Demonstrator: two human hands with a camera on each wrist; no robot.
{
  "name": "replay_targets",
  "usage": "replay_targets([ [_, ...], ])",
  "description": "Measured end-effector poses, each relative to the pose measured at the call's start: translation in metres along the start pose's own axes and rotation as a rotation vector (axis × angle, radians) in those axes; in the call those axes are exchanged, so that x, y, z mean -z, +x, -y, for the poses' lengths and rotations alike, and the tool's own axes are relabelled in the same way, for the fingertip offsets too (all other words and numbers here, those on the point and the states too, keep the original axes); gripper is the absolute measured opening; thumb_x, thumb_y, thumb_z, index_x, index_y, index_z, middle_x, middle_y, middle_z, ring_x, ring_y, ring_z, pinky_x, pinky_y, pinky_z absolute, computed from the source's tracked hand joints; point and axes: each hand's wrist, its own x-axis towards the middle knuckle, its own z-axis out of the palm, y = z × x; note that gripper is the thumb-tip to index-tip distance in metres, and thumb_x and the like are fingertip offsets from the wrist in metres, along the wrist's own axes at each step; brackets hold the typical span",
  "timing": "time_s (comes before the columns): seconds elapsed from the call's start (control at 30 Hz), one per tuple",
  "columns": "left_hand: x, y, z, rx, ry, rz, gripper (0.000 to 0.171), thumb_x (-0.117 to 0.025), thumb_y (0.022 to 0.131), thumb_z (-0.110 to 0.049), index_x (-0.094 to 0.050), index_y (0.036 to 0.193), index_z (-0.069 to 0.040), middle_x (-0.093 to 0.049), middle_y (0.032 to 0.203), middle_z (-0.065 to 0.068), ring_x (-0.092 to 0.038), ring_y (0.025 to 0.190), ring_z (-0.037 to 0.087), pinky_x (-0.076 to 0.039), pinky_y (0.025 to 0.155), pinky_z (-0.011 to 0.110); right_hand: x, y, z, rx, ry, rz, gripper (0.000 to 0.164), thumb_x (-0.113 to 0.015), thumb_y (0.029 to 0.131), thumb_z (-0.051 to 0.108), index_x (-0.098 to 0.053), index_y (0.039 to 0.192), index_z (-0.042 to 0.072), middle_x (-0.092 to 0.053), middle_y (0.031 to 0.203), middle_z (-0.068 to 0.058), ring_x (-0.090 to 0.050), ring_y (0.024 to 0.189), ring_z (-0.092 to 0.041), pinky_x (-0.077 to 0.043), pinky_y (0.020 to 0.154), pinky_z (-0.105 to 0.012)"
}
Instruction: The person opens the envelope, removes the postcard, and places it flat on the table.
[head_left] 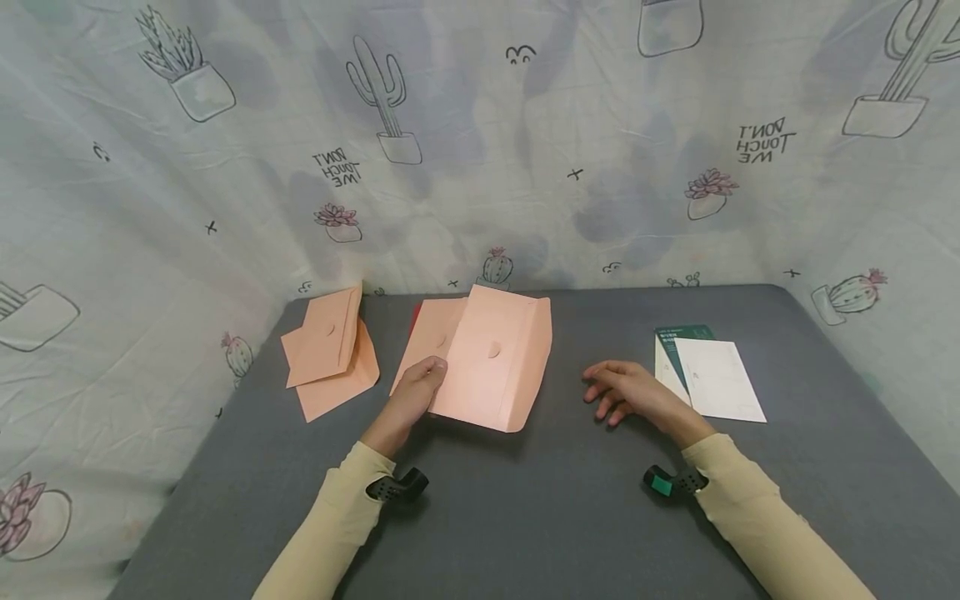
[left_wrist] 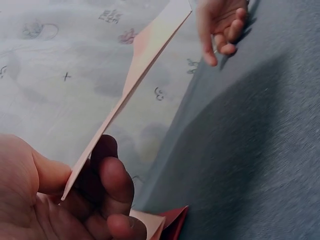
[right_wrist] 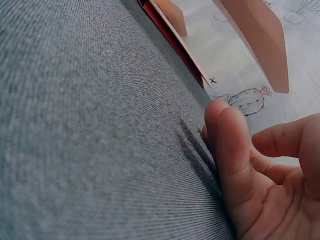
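A pink envelope with its flap opened out to the right is pinched at its lower left by my left hand. The left wrist view has the same envelope edge-on between thumb and fingers, raised off the table. Behind it lies another pink envelope, partly covered, with something red showing at its left edge. My right hand hovers low over the table, fingers loosely bent and holding nothing; in the right wrist view this hand is empty too. White cards lie just right of it.
On the left of the grey table lie more pink envelopes, overlapping. A dark green card sits under the white one at the right. A patterned cloth hangs along the table's back and sides.
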Motion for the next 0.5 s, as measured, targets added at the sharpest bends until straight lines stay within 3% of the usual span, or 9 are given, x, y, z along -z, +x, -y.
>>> replay_targets([
  [0.13, 0.01, 0.001, 0.0, 0.004, -0.017, -0.008, 0.031, -0.04, 0.11, -0.026, -0.058, 0.105, -0.001, -0.046, 0.069, -0.001, -0.048, 0.061, 0.015, -0.041, 0.056, 0.028, -0.001, 0.0, -0.001, 0.002, -0.008, 0.006, 0.041, -0.043, 0.108, 0.023, -0.05, 0.138, -0.005, -0.067, 0.101, -0.01, -0.067, 0.071, -0.015, -0.059, 0.06, -0.035],
  [0.37, 0.026, 0.001, -0.004, 0.022, -0.039, -0.055, 0.032, -0.039, 0.11, -0.03, -0.057, 0.109, -0.004, -0.05, 0.076, 0.001, -0.05, 0.065, 0.017, -0.043, 0.06, 0.03, -0.001, 0.0, -0.001, 0.01, -0.018, -0.004, 0.041, -0.042, 0.109, 0.025, -0.052, 0.137, -0.003, -0.066, 0.102, -0.01, -0.068, 0.071, -0.016, -0.059, 0.06, -0.036],
  [0.5, 0.034, 0.003, -0.004, 0.029, -0.043, -0.089, 0.037, -0.038, 0.11, -0.033, -0.058, 0.115, -0.003, -0.053, 0.083, 0.001, -0.053, 0.076, 0.016, -0.044, 0.071, 0.031, -0.001, -0.001, 0.0, 0.025, -0.022, 0.004, 0.041, -0.042, 0.109, 0.025, -0.051, 0.137, -0.004, -0.065, 0.102, -0.011, -0.068, 0.071, -0.016, -0.059, 0.06, -0.035],
])
